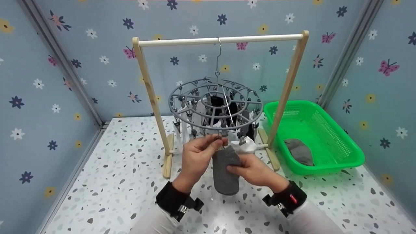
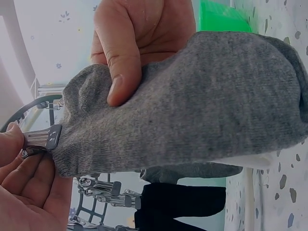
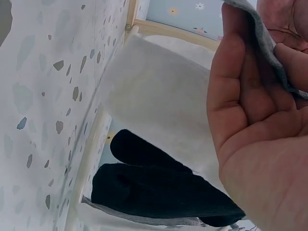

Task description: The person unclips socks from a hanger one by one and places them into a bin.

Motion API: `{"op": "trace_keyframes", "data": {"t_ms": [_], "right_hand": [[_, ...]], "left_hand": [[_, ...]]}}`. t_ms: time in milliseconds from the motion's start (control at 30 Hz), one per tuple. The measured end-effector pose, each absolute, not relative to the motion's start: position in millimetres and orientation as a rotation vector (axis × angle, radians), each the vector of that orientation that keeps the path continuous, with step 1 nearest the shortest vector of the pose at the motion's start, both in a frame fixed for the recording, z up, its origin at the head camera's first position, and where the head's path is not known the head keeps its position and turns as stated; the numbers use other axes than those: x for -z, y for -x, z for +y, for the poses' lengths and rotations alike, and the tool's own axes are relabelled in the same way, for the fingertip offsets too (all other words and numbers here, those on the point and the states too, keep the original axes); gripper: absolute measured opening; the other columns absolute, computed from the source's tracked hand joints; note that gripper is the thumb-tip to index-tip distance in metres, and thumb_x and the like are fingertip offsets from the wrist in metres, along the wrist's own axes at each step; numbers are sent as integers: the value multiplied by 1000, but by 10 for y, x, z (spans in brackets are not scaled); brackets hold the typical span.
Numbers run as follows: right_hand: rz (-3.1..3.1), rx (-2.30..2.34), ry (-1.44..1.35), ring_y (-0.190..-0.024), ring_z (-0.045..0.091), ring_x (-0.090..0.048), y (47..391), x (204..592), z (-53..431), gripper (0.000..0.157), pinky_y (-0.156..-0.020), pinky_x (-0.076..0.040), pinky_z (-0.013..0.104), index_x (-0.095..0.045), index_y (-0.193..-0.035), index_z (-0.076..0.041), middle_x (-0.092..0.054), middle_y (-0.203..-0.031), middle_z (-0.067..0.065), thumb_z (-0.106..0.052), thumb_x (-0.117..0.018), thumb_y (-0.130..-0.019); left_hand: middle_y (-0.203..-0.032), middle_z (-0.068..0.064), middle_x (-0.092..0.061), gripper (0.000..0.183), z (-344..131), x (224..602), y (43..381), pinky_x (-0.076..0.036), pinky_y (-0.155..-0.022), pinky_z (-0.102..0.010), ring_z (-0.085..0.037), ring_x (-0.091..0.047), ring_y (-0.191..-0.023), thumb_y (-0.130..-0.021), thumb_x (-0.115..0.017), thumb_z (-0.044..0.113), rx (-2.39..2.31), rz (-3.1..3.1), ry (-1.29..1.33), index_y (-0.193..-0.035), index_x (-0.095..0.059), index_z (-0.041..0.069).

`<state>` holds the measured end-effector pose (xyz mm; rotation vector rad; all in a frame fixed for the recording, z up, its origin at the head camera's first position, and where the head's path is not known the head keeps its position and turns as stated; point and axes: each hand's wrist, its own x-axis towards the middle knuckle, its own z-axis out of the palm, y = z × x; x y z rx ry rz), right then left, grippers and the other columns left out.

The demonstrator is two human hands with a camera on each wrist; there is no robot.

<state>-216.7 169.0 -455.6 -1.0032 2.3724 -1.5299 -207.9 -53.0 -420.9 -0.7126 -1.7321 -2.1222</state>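
A grey ankle sock (image 1: 226, 172) hangs in front of the round clip hanger (image 1: 204, 127). My left hand (image 1: 198, 156) pinches a metal clip (image 2: 42, 138) between thumb and fingers. In the left wrist view, the clip's end lies over the edge of the sock's cuff. My right hand (image 1: 256, 170) pinches the sock near its opening, thumb on the near face and fingers behind. The sock's toe points down in the head view. Behind it, white, grey and black socks (image 3: 144, 190) hang from other clips.
A wooden stand (image 1: 151, 97) carries the hanger by its hook on the white rod (image 1: 182, 41). A green basket (image 1: 341, 139) stands at the right with a grey cloth item (image 1: 299, 152) inside. Patterned walls enclose the speckled table (image 1: 130, 182).
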Motion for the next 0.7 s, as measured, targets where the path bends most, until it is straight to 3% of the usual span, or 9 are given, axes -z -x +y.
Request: {"op": "trace_keyframes", "data": {"t_ms": [400, 567, 700], "right_hand": [[2393, 1374, 1024, -90, 13, -76, 2190, 4517, 1749, 12, -82, -65, 31, -82, -109, -1, -81, -98, 4, -10, -73, -106], [2366, 1375, 1043, -87, 13, -76, 2176, 4479, 1788, 12, -79, -65, 31, -81, -108, 1, -81, -96, 6, -8, -73, -106], [2367, 1399, 1061, -89, 13, -76, 2152, 4433, 1819, 13, -80, -64, 29, -80, -109, 3, -82, -99, 9, -8, -74, -106]], "left_hand": [[-108, -30, -80, 21, -533, 4222, 2097, -66, -97, -46, -25, -83, -101, -101, -74, -10, 2156, -1668, 776, -116, -72, -23], [-110, -21, -83, 18, -542, 4201, 2086, -67, -96, -43, -28, -83, -103, -102, -77, -2, 2044, -1799, 754, -116, -77, -14], [-117, -9, -84, 26, -570, 4185, 2066, -66, -96, -37, -25, -81, -109, -106, -78, 11, 1783, -1996, 740, -126, -78, -5]]}}
